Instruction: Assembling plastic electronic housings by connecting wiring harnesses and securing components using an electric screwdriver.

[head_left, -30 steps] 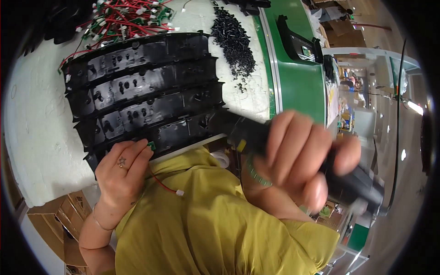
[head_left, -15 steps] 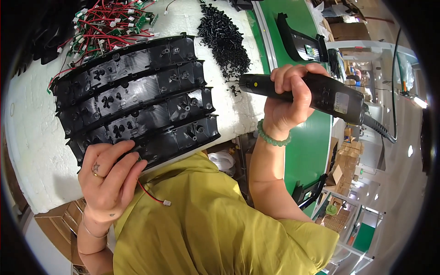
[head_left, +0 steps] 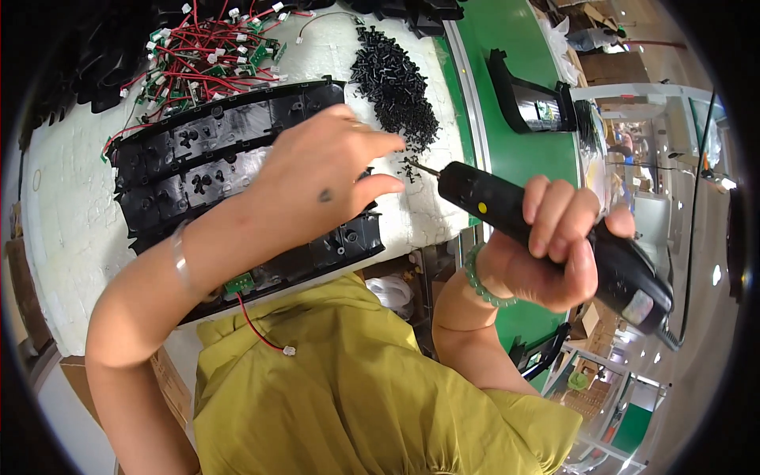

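Observation:
My left hand (head_left: 324,170) reaches across the black plastic housings (head_left: 158,210), thumb and forefinger apart, beside a few loose screws near the large pile of black screws (head_left: 392,87). Its other fingers are partly hidden. In my right hand (head_left: 554,245) is a black corded electric screwdriver (head_left: 487,194). Its thin bit points left at the loose screws, with a small gap to the left fingertips. Below my left forearm, a small green circuit board (head_left: 239,283) lies at the nearest housing. Its red and black wires hang toward me, ending in a white connector (head_left: 289,351).
A heap of green boards with red wires (head_left: 214,63) lies beyond the housings on the white foam surface (head_left: 59,214). To the right runs a green work surface (head_left: 514,150) carrying a black frame-like part (head_left: 538,111). Cardboard boxes stand beyond.
My left hand has left the board at the nearest housing and moved up and right toward the screws. The screwdriver has swung lower and right, its bit now showing.

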Available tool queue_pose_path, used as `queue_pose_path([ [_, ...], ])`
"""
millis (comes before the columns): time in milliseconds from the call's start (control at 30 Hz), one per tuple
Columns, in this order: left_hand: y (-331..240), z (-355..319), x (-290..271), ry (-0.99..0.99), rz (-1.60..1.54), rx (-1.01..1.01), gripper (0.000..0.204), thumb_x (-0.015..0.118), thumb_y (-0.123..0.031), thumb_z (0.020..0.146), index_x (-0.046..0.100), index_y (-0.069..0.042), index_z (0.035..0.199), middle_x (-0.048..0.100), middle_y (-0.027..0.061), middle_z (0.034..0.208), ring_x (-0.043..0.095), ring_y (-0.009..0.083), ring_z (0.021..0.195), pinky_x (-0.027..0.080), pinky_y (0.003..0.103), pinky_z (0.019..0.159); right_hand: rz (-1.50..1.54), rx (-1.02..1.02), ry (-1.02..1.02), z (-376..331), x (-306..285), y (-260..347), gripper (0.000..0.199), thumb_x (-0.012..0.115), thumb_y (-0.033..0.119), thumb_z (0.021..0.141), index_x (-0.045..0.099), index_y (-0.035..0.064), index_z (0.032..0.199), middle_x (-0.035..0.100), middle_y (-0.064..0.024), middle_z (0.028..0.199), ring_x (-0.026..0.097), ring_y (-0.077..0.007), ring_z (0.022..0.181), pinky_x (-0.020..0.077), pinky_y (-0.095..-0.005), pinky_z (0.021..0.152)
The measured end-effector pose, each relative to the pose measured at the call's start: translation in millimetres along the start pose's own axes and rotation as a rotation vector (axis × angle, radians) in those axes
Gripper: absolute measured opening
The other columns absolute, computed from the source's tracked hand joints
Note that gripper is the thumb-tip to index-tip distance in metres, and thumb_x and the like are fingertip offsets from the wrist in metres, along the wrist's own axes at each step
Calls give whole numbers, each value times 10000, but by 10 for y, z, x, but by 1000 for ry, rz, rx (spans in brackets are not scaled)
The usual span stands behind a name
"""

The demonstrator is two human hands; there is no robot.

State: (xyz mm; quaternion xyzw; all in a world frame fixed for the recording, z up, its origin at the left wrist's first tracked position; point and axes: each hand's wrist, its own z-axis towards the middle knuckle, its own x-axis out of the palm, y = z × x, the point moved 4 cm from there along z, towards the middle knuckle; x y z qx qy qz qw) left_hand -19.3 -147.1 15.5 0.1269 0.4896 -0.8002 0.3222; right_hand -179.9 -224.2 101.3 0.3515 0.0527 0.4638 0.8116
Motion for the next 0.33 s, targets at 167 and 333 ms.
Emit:
queue_pose_path([
  [167, 32, 207, 215, 45, -115, 101, 126, 695, -114, 755, 689, -5, 819, 654, 120, 726, 597, 296, 660, 469, 358, 721, -13, -23, 27, 23, 28, 165, 366, 549, 79, 802, 431, 108, 1147, 461, 6, 631, 454, -110, 501, 388, -280, 545],
  [333, -86, 219, 135, 67, -98, 64, 117, 687, -77, 752, 709, -60, 865, 654, 121, 724, 619, 282, 751, 478, 372, 733, 69, -46, 50, 45, -11, 262, 381, 585, 113, 812, 436, 131, 1162, 488, 12, 640, 485, -118, 516, 401, -263, 577],
])
